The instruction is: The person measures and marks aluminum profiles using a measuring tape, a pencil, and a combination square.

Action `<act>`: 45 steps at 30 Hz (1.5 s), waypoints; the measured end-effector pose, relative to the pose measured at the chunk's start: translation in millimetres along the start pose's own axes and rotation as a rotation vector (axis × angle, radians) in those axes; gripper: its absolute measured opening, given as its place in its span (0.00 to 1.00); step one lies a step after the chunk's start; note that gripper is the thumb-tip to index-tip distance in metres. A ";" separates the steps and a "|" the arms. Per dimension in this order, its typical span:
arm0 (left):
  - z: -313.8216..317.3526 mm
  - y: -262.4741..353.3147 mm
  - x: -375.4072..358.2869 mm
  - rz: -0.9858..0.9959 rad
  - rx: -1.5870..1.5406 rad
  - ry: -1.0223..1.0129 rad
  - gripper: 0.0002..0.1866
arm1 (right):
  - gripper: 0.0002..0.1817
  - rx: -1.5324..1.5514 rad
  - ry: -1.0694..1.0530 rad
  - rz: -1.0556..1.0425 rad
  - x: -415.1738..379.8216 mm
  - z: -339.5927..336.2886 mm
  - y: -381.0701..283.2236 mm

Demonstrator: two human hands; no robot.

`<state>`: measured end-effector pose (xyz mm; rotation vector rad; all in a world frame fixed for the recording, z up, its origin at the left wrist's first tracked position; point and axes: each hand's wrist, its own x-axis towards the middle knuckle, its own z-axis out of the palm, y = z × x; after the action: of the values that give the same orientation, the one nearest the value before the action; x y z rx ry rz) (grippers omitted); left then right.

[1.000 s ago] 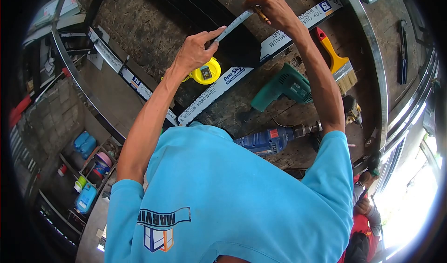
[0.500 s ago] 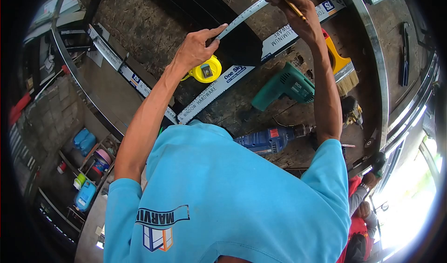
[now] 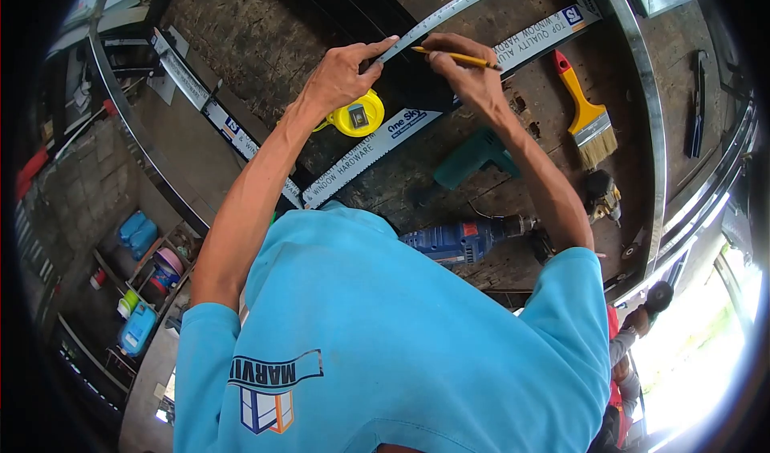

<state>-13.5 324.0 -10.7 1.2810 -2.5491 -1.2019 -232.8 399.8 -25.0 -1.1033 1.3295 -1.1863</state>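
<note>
My left hand (image 3: 343, 76) pinches the extended blade of a tape measure (image 3: 445, 13) between thumb and finger. The yellow tape case (image 3: 358, 116) hangs just below that hand, over dark metal profiles. A yellow pencil (image 3: 465, 58) is held in my right hand (image 3: 469, 72), its tip pointing left toward the blade. The blade's free end reaches up and right, past my right hand. Under both hands lies a dark profile (image 3: 417, 76), beside a profile with printed white film (image 3: 369, 156).
A green power tool (image 3: 473, 160), a blue drill (image 3: 457, 240) and a paintbrush (image 3: 592, 128) lie on the worn wooden table (image 3: 233, 28). A long metal frame bar (image 3: 654, 132) runs along the right. A co-worker's hand (image 3: 639, 320) holds a tool at lower right.
My right hand has let go of the blade's far end and moved down and left with the pencil, near my left hand. More of the paintbrush shows.
</note>
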 end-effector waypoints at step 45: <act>6.7 -10.9 -0.6 0.103 0.032 0.047 0.26 | 0.06 -0.288 0.334 -0.214 -3.6 36.0 16.4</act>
<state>-8.3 324.7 -22.4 1.1539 -2.5759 -1.1029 -196.8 402.0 -41.7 -1.3179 1.7118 -1.4118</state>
